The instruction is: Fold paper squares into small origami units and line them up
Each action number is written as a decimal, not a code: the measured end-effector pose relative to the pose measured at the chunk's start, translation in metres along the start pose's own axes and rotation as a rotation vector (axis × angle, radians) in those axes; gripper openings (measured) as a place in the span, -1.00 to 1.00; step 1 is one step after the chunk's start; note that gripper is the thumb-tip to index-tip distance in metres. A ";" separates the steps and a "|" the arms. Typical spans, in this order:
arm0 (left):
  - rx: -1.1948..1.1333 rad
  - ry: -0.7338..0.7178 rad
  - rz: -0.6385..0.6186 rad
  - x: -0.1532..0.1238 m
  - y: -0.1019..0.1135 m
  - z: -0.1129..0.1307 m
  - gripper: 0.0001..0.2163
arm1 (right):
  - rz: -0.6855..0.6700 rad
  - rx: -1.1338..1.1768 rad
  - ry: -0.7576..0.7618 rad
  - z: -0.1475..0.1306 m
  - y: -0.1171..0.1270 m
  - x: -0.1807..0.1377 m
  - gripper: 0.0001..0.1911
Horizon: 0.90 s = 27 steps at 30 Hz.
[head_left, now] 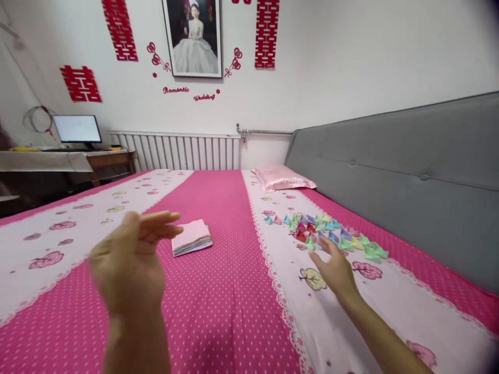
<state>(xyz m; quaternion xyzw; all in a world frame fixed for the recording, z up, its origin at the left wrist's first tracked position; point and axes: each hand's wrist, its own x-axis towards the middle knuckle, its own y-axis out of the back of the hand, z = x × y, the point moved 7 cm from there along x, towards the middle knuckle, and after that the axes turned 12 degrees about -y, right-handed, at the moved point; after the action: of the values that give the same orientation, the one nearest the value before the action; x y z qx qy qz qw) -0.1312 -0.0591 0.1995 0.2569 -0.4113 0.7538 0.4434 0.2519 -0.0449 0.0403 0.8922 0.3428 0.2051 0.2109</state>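
Note:
My left hand (134, 254) is raised over the bed, fingers stretched out to the right and nothing visible in its grasp. Just past its fingertips lies a stack of coloured paper (192, 234) with a pink sheet on top. At the near edge of a spread of small folded paper pieces (331, 228), my right hand (335, 267) reaches out with thumb and fingers apart. These pieces are green, blue, red, pink, purple and yellow. Part of the spread is hidden behind the right hand's fingers.
The bed cover (230, 301) is pink with white dots and pale printed bands. A pink pillow (283, 177) lies by the grey headboard (405, 161) on the right. A radiator (183, 150) lines the wall behind, and a monitor (78, 129) stands on a desk (66, 161).

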 end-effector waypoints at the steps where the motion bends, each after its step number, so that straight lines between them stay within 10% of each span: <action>1: -0.037 0.051 -0.002 0.002 -0.008 -0.019 -0.79 | -0.039 0.081 0.045 -0.026 -0.012 0.000 -0.43; 8: 0.815 0.134 -0.184 -0.001 -0.014 -0.152 -0.70 | -0.216 0.453 0.198 -0.134 -0.073 -0.012 -0.41; 13: 1.481 0.091 -0.307 -0.018 0.024 -0.228 -0.58 | -0.249 0.535 0.139 -0.106 -0.121 0.003 -0.43; 20: 1.538 0.052 -0.730 -0.046 0.032 -0.304 -0.51 | -0.329 0.437 0.014 -0.061 -0.175 0.021 -0.40; 27: 1.512 0.135 -0.839 -0.062 0.032 -0.331 -0.41 | -0.418 0.332 0.016 -0.064 -0.183 0.015 -0.40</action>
<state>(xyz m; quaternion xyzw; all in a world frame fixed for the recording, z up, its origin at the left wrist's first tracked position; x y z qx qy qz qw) -0.1370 0.1850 -0.0353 0.5681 0.3560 0.6128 0.4184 0.1334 0.1044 0.0025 0.8228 0.5501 0.1049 0.0966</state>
